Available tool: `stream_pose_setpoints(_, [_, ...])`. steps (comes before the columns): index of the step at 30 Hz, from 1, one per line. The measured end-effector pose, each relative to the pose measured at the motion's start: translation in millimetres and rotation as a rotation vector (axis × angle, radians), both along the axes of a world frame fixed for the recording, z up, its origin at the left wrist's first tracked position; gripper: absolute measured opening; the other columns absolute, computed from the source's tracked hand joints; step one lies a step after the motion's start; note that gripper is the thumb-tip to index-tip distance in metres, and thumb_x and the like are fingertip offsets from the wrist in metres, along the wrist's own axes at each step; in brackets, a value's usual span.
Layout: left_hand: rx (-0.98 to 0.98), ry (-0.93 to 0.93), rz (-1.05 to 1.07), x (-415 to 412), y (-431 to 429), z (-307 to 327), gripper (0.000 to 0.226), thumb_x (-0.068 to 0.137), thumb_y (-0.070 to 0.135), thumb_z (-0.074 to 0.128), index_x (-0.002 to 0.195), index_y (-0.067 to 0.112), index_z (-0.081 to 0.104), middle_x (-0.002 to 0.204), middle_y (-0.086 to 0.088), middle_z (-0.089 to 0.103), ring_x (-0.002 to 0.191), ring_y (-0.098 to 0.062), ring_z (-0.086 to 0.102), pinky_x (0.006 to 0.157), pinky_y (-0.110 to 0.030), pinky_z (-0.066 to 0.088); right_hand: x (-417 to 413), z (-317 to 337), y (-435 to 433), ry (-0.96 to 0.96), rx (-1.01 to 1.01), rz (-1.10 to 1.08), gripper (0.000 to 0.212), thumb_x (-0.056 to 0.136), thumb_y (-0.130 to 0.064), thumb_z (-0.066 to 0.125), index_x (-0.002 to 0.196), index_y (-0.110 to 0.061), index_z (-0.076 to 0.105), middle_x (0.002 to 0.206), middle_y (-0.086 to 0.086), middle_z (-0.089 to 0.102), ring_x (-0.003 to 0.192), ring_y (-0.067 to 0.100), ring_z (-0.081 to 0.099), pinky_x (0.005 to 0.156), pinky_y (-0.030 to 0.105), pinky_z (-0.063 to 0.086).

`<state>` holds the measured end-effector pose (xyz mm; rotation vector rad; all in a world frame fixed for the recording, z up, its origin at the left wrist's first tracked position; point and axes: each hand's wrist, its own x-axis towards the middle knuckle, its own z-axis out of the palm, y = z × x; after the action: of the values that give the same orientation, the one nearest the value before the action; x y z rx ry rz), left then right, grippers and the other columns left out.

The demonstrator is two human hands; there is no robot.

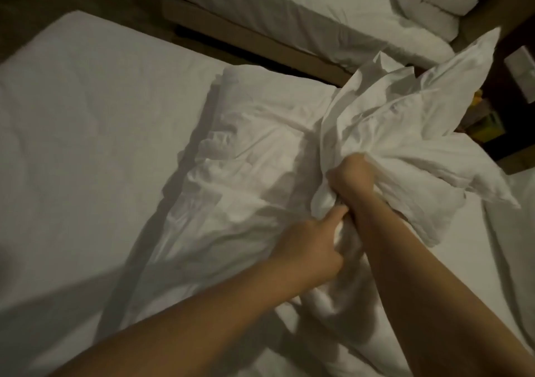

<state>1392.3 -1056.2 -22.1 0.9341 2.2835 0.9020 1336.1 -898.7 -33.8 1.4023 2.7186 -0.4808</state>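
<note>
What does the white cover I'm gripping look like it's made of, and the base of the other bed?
White cover: thin woven cloth, likely cotton or a cotton blend, matte. It crumples into sharp creases where the right hand and left hand grip it. Bed base: tan, flat and matte, seemingly upholstered fabric or laminate; the picture is too dim to tell.

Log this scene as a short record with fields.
setting: near bed with a white sheet; second bed beyond it
work item: bunched white cloth, partly raised over the near bed
left grip: bare hand, fingers curled into the cloth's lower folds
right grip: bare hand, fist closed on the cloth higher up
beside the cloth: rumpled white bedding
on second bed: pile of folded white bedding
</note>
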Motion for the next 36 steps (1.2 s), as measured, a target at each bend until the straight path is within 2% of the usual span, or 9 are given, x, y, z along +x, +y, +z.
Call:
stream_pose_setpoints(4, [0.148, 0.047, 0.113, -28, -76, 33, 0.068, 0.077, 0.038, 0.044, 0.141, 0.051, 0.026, 0.124, 0.001, 0.060, 0.111, -0.022, 0.057, 0.091, -0.029, 0.045, -43, 50, -58, 0.185, 0.074, 0.172, 0.032, 0.088, -0.015, 0.056, 0.115, 0.003, 0.055, 0.116, 0.020, 0.061, 0.108, 0.034, 0.058, 0.080, 0.031, 0.042])
stream_pose_setpoints(9, [-0.272, -0.389, 0.172, -33, -164, -67, 0.075, 0.083, 0.032, 0.053, 0.147, 0.038, 0.015, 0.145, -0.005, 0.045, 0.127, -0.028, 0.047, 0.097, -0.027, 0.041, -40, -73, -171, -0.119, -0.138, 0.434, 0.071, 0.089, -0.022, 0.056, 0.145, 0.003, 0.019, 0.145, 0.021, 0.036, 0.133, 0.031, 0.038, 0.106, 0.034, 0.031])
stream_pose_setpoints(12, [-0.275, -0.517, 0.233, -29, -184, -92, 0.080, 0.076, 0.028, 0.051, 0.147, 0.035, 0.016, 0.146, -0.004, 0.044, 0.128, -0.027, 0.046, 0.100, -0.026, 0.040, -25, -102, -189, -0.141, -0.209, 0.438, 0.084, 0.089, -0.025, 0.058, 0.151, -0.003, 0.005, 0.155, 0.018, 0.016, 0.140, 0.032, 0.025, 0.111, 0.036, 0.024])
stream_pose_setpoints(17, [-0.037, -0.225, 0.276, -18, -175, -19, 0.067, 0.080, 0.023, 0.054, 0.138, 0.041, 0.027, 0.124, -0.003, 0.059, 0.109, -0.026, 0.057, 0.085, -0.028, 0.044, -43, -26, -184, 0.211, -0.180, 0.334, 0.047, 0.083, -0.019, 0.057, 0.127, -0.004, 0.049, 0.125, 0.018, 0.058, 0.114, 0.032, 0.055, 0.087, 0.032, 0.040])
stream_pose_setpoints(21, [0.160, -0.063, 0.384, -8, -227, 28, 0.062, 0.064, 0.030, 0.048, 0.116, 0.056, 0.025, 0.092, 0.012, 0.059, 0.087, -0.014, 0.055, 0.069, -0.021, 0.040, -51, 34, -216, 0.580, -0.249, 0.373, 0.055, 0.077, -0.018, 0.059, 0.130, -0.007, 0.051, 0.126, 0.013, 0.058, 0.114, 0.027, 0.053, 0.086, 0.025, 0.035])
stream_pose_setpoints(24, [-0.149, -0.228, 0.468, -22, -257, -53, 0.068, 0.065, 0.043, 0.047, 0.132, 0.046, 0.034, 0.120, 0.002, 0.060, 0.107, -0.023, 0.058, 0.087, -0.029, 0.045, -52, -41, -257, 0.196, -0.372, 0.549, 0.067, 0.088, -0.015, 0.058, 0.147, -0.006, 0.028, 0.144, 0.017, 0.039, 0.129, 0.031, 0.041, 0.098, 0.027, 0.028])
stream_pose_setpoints(27, [-0.485, -0.403, 0.348, -22, -257, -125, 0.071, 0.091, 0.033, 0.045, 0.151, 0.024, 0.008, 0.138, -0.016, 0.046, 0.118, -0.033, 0.052, 0.099, -0.035, 0.043, -36, -113, -267, -0.190, -0.390, 0.624, 0.081, 0.093, -0.034, 0.052, 0.153, -0.014, 0.002, 0.158, 0.011, 0.015, 0.140, 0.030, 0.026, 0.110, 0.039, 0.026])
stream_pose_setpoints(32, [-0.324, -0.115, 0.536, -39, -212, -114, 0.061, 0.090, 0.030, 0.034, 0.147, 0.020, 0.018, 0.149, -0.018, 0.022, 0.131, -0.037, 0.036, 0.107, -0.045, 0.032, -21, -124, -263, -0.206, -0.203, 0.749, 0.076, 0.097, -0.046, 0.039, 0.153, -0.010, 0.002, 0.157, 0.011, 0.017, 0.142, 0.028, 0.021, 0.115, 0.037, 0.014])
stream_pose_setpoints(36, [-0.295, -0.009, 0.553, -22, -187, -89, 0.072, 0.094, 0.044, 0.042, 0.152, 0.018, 0.006, 0.158, -0.015, 0.006, 0.143, -0.033, 0.018, 0.114, -0.049, 0.022, -27, -110, -239, -0.081, -0.413, 0.705, 0.064, 0.101, -0.034, 0.041, 0.154, -0.015, 0.010, 0.156, 0.012, 0.024, 0.141, 0.029, 0.027, 0.113, 0.034, 0.020])
